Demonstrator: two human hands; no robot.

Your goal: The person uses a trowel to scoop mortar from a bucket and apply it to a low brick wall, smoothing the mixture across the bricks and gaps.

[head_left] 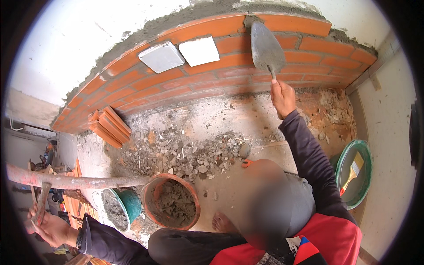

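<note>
My right hand (283,98) is closed round the handle of a pointed trowel (267,47). The blade's tip touches wet mortar (251,20) at a joint near the top of an orange brick wall (212,44). Far to the left, my left hand (55,229) has its fingers round a short, rough stick-like piece (43,204). That piece meets a long wooden pole (79,179); whether the two are joined I cannot tell. Two white square electrical boxes (161,57) are set in the wall's face.
An orange bucket of mortar (172,201) stands before me, beside a tilted green bucket (128,205). To the right, a green tub (369,176) holds water and a paintbrush (352,172). Rubble (190,154) litters the floor, and stacked bricks (110,127) lean by the wall.
</note>
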